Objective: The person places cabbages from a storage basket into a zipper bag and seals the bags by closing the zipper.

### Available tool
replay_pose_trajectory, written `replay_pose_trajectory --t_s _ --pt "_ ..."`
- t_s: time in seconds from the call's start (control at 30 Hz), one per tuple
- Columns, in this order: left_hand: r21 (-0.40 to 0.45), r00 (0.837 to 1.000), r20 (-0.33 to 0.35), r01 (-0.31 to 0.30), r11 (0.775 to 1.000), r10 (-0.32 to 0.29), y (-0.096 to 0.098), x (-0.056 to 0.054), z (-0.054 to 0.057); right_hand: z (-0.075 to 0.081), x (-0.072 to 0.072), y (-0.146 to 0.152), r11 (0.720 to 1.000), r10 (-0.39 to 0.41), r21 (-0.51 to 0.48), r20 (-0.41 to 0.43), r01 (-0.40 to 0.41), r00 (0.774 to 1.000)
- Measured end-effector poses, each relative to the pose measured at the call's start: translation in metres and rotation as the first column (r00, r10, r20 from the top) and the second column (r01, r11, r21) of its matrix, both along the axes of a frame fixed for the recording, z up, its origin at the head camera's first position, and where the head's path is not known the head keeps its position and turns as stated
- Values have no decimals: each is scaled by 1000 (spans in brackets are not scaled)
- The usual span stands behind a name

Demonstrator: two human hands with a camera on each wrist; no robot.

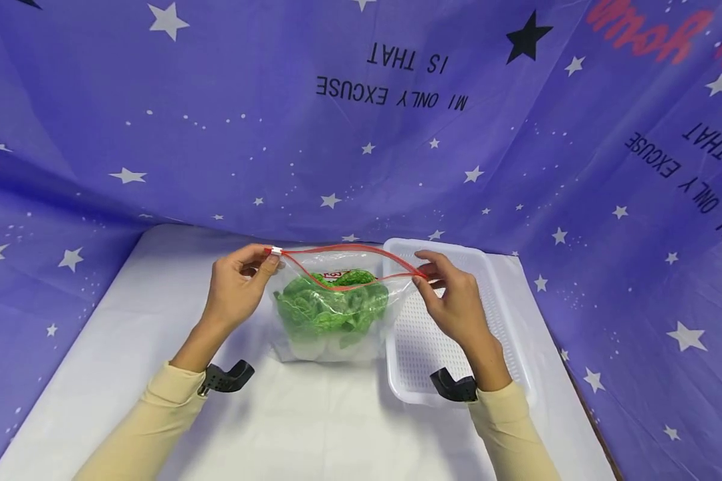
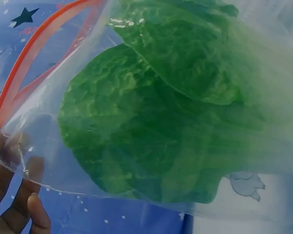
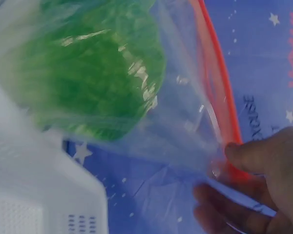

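Note:
A clear zip bag (image 1: 337,354) with a red rim stands on the white table, its mouth parted. Inside it are green leafy vegetables (image 1: 331,310), seen large through the plastic as leaves (image 2: 136,126) in the left wrist view. My left hand (image 1: 234,284) pinches the bag's left top corner at the white slider (image 1: 276,250). With thumb and fingers, my right hand (image 1: 454,300) pinches the right end of the red rim (image 3: 219,87). Red print shows on the bag behind the leaves.
A white perforated plastic basket (image 1: 397,381) stands to the right, partly beneath my right hand and forearm. Purple cloth with stars (image 1: 367,147) hangs behind and at both sides of the white table (image 1: 313,427).

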State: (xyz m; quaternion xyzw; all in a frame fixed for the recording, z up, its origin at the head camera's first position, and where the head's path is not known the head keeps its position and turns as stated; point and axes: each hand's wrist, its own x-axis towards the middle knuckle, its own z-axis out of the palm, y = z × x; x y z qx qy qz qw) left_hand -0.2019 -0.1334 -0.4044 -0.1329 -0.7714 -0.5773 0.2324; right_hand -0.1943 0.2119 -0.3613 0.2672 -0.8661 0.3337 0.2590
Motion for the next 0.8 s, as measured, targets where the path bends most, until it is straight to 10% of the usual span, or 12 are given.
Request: replay_pose_trajectory --t_s 0.37,0.63,0.8 --pt "11 1000 -12 -3 1000 3 10 4 11 34 4 -82 984 68 179 -241 -24 968" --pt "19 993 -118 -27 999 29 12 17 30 39 -5 -140 949 132 309 -240 -53 962" --pt "40 987 -160 -21 999 27 9 6 13 35 -12 -163 920 117 391 -186 -36 976"
